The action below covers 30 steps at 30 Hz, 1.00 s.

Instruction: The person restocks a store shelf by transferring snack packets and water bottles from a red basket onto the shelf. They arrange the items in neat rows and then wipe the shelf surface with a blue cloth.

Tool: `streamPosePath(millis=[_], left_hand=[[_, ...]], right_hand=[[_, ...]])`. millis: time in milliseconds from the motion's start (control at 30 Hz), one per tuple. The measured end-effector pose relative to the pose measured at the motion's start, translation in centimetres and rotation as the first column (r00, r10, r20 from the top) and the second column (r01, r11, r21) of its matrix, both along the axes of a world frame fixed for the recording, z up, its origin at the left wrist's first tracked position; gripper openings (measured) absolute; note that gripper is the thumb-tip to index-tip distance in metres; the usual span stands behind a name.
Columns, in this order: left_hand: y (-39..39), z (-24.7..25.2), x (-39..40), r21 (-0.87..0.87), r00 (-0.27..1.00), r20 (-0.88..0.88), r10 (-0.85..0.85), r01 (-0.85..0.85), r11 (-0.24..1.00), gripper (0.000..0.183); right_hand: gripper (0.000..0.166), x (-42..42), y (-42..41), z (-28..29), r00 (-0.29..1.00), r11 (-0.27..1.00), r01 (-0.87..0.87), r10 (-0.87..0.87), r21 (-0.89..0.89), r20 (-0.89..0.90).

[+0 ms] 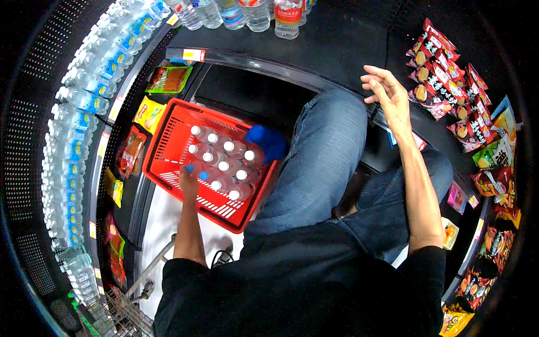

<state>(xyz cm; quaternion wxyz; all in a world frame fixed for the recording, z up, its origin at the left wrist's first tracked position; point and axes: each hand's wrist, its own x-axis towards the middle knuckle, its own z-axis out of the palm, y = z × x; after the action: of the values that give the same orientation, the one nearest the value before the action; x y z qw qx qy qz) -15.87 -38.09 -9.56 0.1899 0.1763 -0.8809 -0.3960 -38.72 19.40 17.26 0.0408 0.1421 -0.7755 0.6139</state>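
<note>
A red plastic shopping basket (168, 107) stands before me, to the left of my bent knee. Inside are several clear plastic bottles (236, 162), most with white caps, two with blue caps. My left hand (188, 182) reaches over the basket's near side, right at one blue-capped bottle (189, 168). Its fingers are dim and partly hidden, so a grip cannot be made out. A blue cloth (266, 141) lies at the basket's right side. My right hand (389, 90) is raised in front of the black shelf, holding nothing, fingers apart and loosely bent.
Water bottles (78, 139) line the shelf on the left, above packaged snacks (149, 114). More bottles (254, 17) stand on the black shelf (337, 50) ahead. Red snack bags (442, 82) are at right. Part of a wire cart (122, 309) shows at the lower left.
</note>
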Motion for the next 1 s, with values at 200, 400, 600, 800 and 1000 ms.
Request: streamPosePath(millis=[200,400,600,800,1000], left_hand=[[-1.7,2.2,-0.3,-0.303,0.988,0.073,0.14,-0.112,0.946,0.034],[11.4,12.7,-7.3,-0.321,0.989,-0.048,-0.137,0.115,0.94,0.045],[22.4,15.0,-11.9,-0.43,0.79,0.297,-0.537,0.612,0.664,0.073],[22.7,12.4,-13.6,-0.511,0.704,0.414,-0.577,0.704,0.493,0.044],[21.5,12.6,-14.0,-0.336,0.688,0.181,-0.703,0.715,0.613,0.028]], right_hand=[[0.031,0.0,-0.4,0.4,1.0,1.0,-0.003,0.004,-0.016,0.01],[0.031,0.0,0.3,0.6,1.0,0.997,0.026,-0.027,-0.069,-0.012],[0.031,0.5,0.3,1.3,0.999,0.996,0.019,-0.022,-0.087,-0.037],[0.03,0.8,1.7,1.7,0.998,0.993,0.038,-0.044,-0.11,-0.051],[0.027,1.3,1.8,2.0,0.999,0.993,0.028,-0.033,-0.115,-0.043]])
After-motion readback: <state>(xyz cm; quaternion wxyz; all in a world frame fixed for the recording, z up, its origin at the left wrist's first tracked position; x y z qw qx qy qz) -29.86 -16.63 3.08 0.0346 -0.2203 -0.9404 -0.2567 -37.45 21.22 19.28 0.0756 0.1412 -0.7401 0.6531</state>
